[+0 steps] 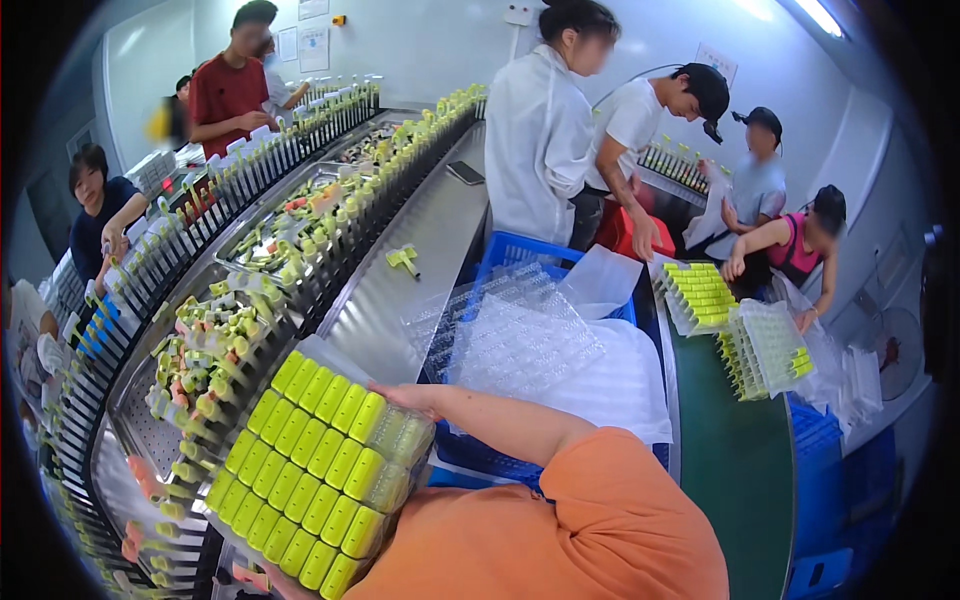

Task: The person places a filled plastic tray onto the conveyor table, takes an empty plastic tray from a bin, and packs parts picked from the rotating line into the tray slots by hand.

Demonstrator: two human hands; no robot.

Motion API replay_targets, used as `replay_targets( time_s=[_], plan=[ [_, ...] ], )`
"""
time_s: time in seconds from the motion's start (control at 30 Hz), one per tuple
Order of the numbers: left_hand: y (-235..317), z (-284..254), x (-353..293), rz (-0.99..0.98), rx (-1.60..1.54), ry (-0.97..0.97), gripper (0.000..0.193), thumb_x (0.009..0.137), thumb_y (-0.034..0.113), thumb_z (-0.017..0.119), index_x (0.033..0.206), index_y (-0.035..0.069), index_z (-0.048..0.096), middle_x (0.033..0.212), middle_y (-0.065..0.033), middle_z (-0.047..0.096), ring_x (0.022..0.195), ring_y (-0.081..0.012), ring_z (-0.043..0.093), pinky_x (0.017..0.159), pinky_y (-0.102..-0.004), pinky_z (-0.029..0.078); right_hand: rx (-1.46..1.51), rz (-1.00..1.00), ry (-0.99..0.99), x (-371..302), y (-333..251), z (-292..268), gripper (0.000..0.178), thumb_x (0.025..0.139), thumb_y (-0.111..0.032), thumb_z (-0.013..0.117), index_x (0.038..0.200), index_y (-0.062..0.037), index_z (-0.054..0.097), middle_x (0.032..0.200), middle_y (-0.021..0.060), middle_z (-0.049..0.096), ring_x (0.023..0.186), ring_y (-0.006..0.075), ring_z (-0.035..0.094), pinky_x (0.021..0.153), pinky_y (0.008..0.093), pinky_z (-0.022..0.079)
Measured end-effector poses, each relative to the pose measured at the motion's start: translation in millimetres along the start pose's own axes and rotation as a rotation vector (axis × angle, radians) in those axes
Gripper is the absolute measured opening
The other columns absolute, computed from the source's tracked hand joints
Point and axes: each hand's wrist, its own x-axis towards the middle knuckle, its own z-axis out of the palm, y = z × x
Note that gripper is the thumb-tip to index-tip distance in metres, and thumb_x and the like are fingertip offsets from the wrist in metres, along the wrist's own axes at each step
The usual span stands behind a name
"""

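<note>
A clear plastic tray (398, 437) lies tilted in front of my body, at the lower left. Rows of lime-green oblong pieces (305, 440) fill most of it, while bare clear compartments show along its right end. My right hand (408, 397) grips the tray's far right edge, its fingers partly hidden behind the plastic. At the bottom of the view, my left hand (285, 584) holds the near edge from below; most of it is hidden by the tray.
Left of the tray, a curved line with upright slots (340, 240) carries many green parts around a heaped metal pan (225, 335). A blue crate (520, 245) with clear plastic sheets stands ahead. Filled trays (700, 297) rest on a green table (725, 450) at right. Several people work around.
</note>
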Motion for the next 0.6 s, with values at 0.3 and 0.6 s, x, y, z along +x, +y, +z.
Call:
replay_targets(
  time_s=[0.3,0.6],
  plan=[
    [-23,-65,-25,-0.066,0.16,0.081,0.078,0.096,0.043,0.052,0.149,0.001,0.015,0.156,-0.0095,0.013,0.135,-0.0222,0.027,0.107,-0.0365,0.035,-0.056,-0.031,0.052,-28,-15,18,0.068,0.095,-0.065,0.033,0.134,-0.0133,0.054,0.128,0.0079,0.06,0.11,0.022,0.062,0.092,0.0446,0.05],
    [-33,-63,-27,0.061,0.434,0.181,0.062,0.101,0.037,0.043,0.148,0.001,0.023,0.151,-0.0129,0.024,0.128,-0.0236,0.036,0.104,-0.0365,0.038,-0.121,-0.043,0.121,-38,-17,22,0.067,0.094,-0.065,0.034,0.134,-0.0146,0.053,0.128,0.0084,0.06,0.112,0.024,0.061,0.094,0.0472,0.049]
  ],
)
